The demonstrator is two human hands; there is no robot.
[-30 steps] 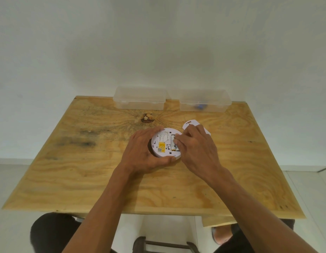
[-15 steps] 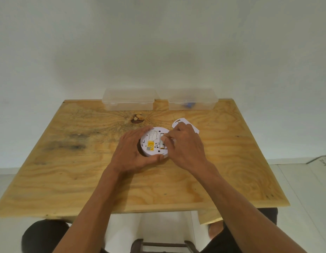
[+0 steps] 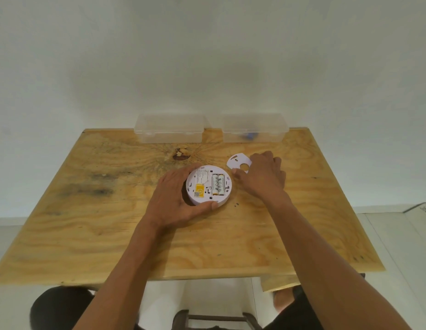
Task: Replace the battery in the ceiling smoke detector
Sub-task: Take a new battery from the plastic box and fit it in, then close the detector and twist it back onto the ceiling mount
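Right hand (image 3: 263,177) shifted onto mounting plate (image 3: 238,162) — left hand (image 3: 176,198) cups detector (image 3: 208,184).

Light was soft, even and fairly bright, seemingly from overhead, with no glare on the wooden table (image 3: 88,222). A faint, blurred shadow lay on the white wall (image 3: 243,75) above the clear boxes (image 3: 169,129), and thin shadows hugged the arms. The wide lens bowed the table's edges and stretched the forearms near the bottom. Detail was slightly soft throughout, with fine print unreadable.
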